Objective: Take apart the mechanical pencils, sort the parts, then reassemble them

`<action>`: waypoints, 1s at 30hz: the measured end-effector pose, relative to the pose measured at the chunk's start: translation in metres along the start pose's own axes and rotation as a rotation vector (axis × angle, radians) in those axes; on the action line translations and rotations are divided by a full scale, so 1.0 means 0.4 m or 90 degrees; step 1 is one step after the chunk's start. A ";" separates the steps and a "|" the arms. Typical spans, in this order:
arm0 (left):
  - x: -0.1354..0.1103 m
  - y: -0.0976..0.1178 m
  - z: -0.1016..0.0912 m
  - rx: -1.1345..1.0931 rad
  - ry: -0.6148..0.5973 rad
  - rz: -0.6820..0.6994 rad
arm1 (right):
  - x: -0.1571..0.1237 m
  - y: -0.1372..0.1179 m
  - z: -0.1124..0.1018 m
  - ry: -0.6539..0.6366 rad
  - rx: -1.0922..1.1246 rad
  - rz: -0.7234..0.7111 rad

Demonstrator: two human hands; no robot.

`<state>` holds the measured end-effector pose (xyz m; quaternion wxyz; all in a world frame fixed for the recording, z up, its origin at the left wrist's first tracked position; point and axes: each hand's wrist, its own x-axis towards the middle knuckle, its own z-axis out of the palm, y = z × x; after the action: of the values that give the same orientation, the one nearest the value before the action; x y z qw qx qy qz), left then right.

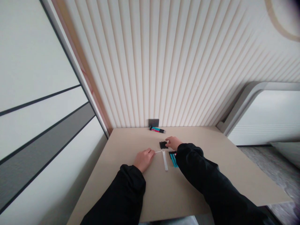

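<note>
Beige table (164,193) against a ribbed pale wall (164,62) — grey socket (153,122) at its foot.

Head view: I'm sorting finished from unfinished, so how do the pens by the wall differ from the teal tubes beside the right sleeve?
The pens by the wall lie crosswise at the far edge; the teal tubes point away from the person. The pens show teal, red and black; the tubes look mostly teal, partly hidden by the right sleeve. Both lie flat on the table.
</note>
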<state>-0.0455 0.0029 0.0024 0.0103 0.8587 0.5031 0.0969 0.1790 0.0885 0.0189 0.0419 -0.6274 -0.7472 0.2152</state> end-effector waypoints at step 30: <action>-0.003 0.016 0.002 -0.025 0.062 0.122 | -0.361 -0.024 0.136 0.354 -0.069 -0.159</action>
<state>-0.0402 -0.0012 0.0024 -0.0064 0.8970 0.4162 0.1490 0.1824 -0.0655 0.0032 0.2372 -0.5670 -0.7887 -0.0118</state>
